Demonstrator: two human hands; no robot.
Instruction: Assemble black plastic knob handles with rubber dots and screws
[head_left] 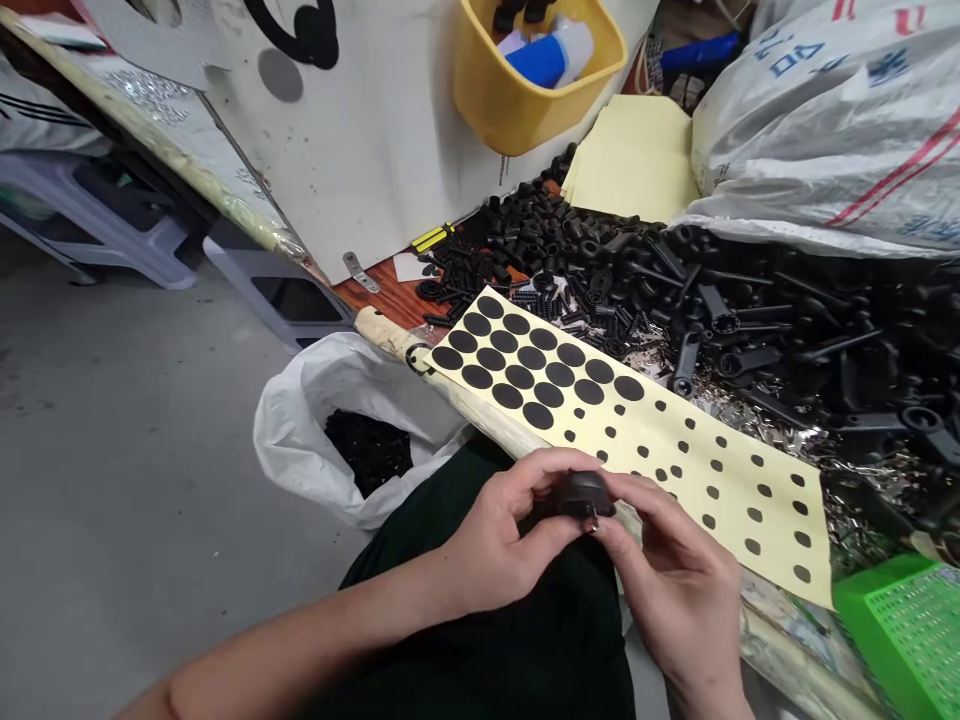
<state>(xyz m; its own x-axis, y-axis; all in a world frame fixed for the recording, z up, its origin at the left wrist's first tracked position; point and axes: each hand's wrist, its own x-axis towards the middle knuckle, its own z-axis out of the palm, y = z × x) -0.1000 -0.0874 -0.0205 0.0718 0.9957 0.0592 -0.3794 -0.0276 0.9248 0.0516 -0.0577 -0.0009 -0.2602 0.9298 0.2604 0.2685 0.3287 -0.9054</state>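
Note:
Between both hands, above my lap, is a small black plastic part (583, 494) with a rounded top. My left hand (501, 530) pinches it from the left between thumb and fingers. From the right, my right hand (667, 560) grips it with thumb and forefinger; a tiny shiny piece shows near that thumb tip, too small to name. Just beyond the hands lies a pale yellow sheet (739, 470) of round black stickers. Large black discs fill its far left part, and small dark dots mark the rest.
Black plastic parts (690, 300) and small metal pieces heap behind the sheet. A yellow bin (487, 110) hangs on the white panel (390, 120). A white bag (289, 400) with black pieces stands left of my lap. A green basket (900, 620) sits at right, a woven sack (825, 130) behind.

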